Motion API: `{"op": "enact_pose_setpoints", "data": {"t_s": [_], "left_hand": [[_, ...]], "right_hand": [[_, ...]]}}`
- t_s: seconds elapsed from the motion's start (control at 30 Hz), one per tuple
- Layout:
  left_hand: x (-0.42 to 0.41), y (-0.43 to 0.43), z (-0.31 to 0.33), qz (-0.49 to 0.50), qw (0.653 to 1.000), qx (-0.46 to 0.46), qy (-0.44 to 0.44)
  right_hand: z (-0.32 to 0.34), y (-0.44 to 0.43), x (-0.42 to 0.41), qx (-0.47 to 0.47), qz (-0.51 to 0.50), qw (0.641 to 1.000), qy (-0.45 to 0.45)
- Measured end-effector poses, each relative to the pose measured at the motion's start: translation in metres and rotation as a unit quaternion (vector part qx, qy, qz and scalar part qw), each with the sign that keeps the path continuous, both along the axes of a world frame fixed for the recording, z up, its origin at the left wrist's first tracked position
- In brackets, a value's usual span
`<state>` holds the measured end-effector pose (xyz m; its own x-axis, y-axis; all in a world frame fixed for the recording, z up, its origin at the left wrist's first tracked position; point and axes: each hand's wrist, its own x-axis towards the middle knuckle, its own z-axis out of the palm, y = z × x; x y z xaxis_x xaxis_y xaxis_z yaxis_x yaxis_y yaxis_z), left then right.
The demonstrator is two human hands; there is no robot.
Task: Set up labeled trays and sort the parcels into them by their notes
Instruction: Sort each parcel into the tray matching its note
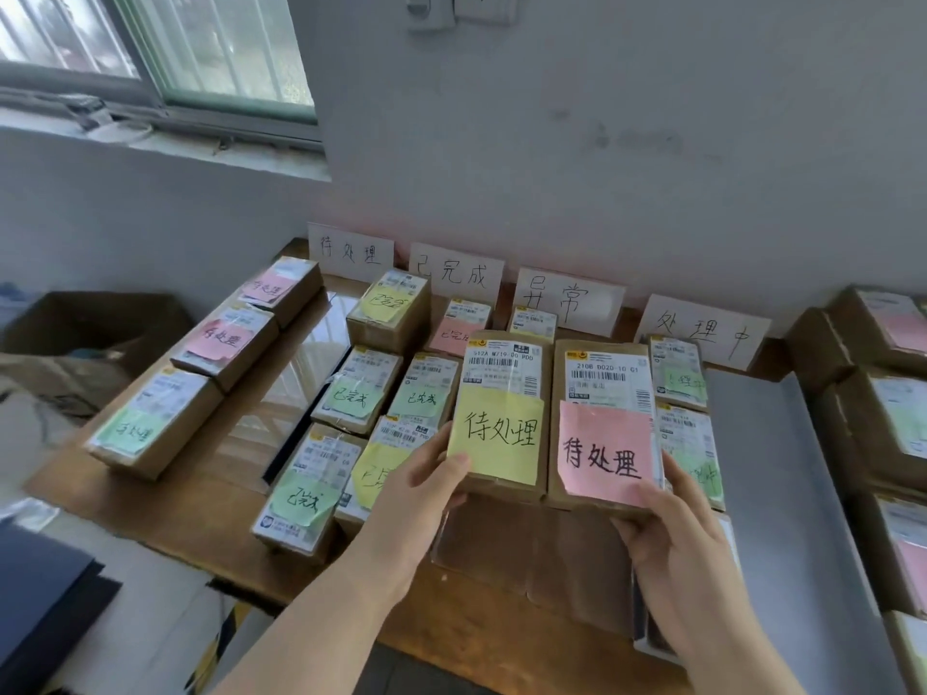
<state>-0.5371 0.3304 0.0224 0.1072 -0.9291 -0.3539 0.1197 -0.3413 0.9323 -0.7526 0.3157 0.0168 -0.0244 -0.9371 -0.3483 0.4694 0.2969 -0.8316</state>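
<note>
Left grip (426, 489) holds yellow-note parcel (501, 378); right grip (672, 534), pink-note parcel (604, 378).

A green-framed window (150, 47) sits high on the left in a white, scuffed wall (602, 143), with sockets (481, 7) at the top edge. An open cardboard box (100, 318) stands left of the wooden surface (210, 509). Black sheets (45, 594) lie at lower left.

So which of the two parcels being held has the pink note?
The right-hand parcel, gripped by the right hand, bears the pink note; the left-hand parcel, in the left hand, bears a yellow note.
</note>
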Motion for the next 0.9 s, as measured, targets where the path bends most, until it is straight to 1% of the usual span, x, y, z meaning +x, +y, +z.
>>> {"op": "enact_pose_setpoints", "data": {"t_s": [0.13,0.3,0.4,0.6,0.77,0.9], "left_hand": [[0.020,-0.006,0.004,0.036,0.999,-0.006,0.022],[0.060,-0.014,0.004,0.037,0.998,-0.005,0.041],[0.092,-0.022,0.003,0.023,0.999,-0.002,0.046],[0.182,-0.043,0.005,-0.042,0.997,0.011,0.061],[0.255,-0.057,-0.003,-0.033,0.998,0.023,0.049],[0.294,-0.064,-0.006,-0.038,0.998,0.032,0.043]], "right_hand": [[0.009,-0.016,0.022,-0.023,0.034,0.999,0.004],[0.015,-0.021,0.064,-0.047,0.038,0.998,0.005],[0.015,-0.022,0.097,-0.045,0.024,0.999,-0.001],[0.016,-0.013,0.185,-0.042,-0.026,0.999,0.001],[0.012,-0.013,0.261,-0.029,-0.035,0.999,0.013],[0.017,-0.012,0.302,-0.035,-0.052,0.998,0.016]]}}
